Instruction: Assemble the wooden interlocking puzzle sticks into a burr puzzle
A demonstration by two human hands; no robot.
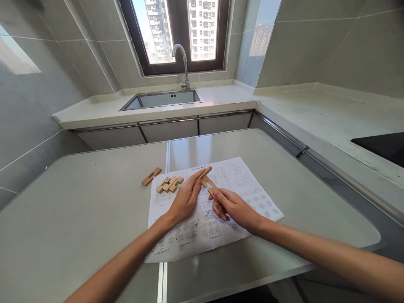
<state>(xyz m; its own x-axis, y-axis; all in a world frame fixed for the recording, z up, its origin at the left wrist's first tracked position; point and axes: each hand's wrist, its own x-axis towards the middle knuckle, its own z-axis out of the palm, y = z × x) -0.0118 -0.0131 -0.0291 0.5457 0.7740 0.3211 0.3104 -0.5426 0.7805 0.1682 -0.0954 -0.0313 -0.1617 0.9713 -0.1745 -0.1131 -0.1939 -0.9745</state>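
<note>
Left hand (186,198) pinching upper wood piece (205,171) at fingertips, fingers nearly closed. Right hand (232,206) gripping notched piece (208,185), fingers curled around lower end. Pieces meeting above sheet (252,193), apparently being fitted notch to notch. Joined cluster (169,184) lying on sheet corner; spare piece (151,176) lying apart on table (78,219).

The instruction sheet (243,189) under my hands carries printed diagrams and lines of small text, but I can't read any of it.
</note>
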